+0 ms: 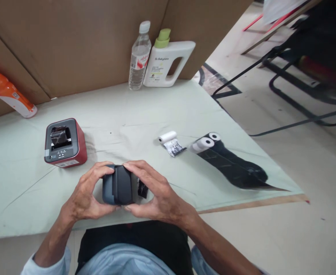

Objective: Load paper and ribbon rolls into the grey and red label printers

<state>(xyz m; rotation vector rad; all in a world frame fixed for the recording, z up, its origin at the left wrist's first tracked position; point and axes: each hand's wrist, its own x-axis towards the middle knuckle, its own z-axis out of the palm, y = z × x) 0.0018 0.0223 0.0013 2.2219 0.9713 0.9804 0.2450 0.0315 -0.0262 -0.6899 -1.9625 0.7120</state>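
Observation:
Near the table's front edge, my left hand (87,193) and my right hand (159,193) grip a small dark blue-grey thermal printer (117,185) from its two sides. Fingers press along its far edge and both thumbs along its near edge. A seam runs down its top face. Just right of it, inside the curve of my right hand, a shiny black strip (142,188) shows, and I cannot tell whether the two are joined. To the left stands a red thermal printer (80,147) with a dark top and black paper in its opening.
A small white paper roll (168,136) with a printed tail lies to the right. Beyond it are two more paper rolls (206,142) and a black plastic bag (236,168). A water bottle (139,57), white jug (168,65) and orange bottle (10,91) stand along the cardboard wall (84,42).

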